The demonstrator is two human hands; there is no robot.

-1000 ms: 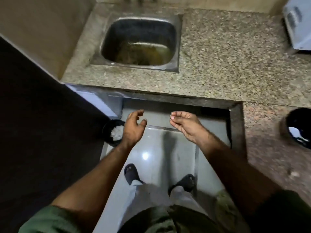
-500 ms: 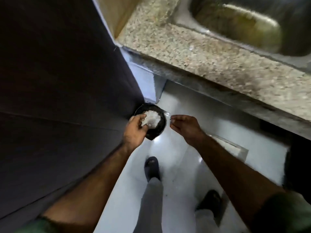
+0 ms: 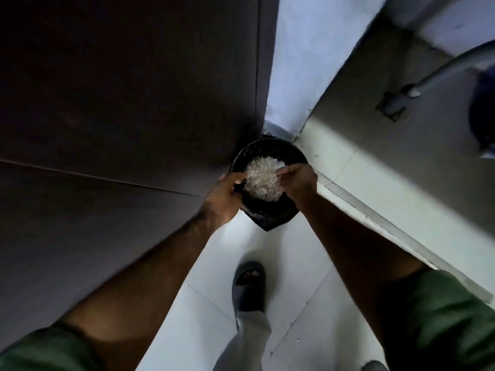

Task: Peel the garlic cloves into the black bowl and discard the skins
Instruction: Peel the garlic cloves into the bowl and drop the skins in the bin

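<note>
A: Our left hand grips the bin rim; our right hand pinches at the skins heaped inside. Any risk?

B: Light flakes could spill onto the floor. The bin sits in the floor's corner, door close left; we've room only behind.

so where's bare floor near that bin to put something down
Bare white tile floor lies between the black bin and the sandal, and right of it toward the step. The bin's corner is crowded: the dark door on its left, and left hand, right hand and garlic skins at its mouth.
</note>
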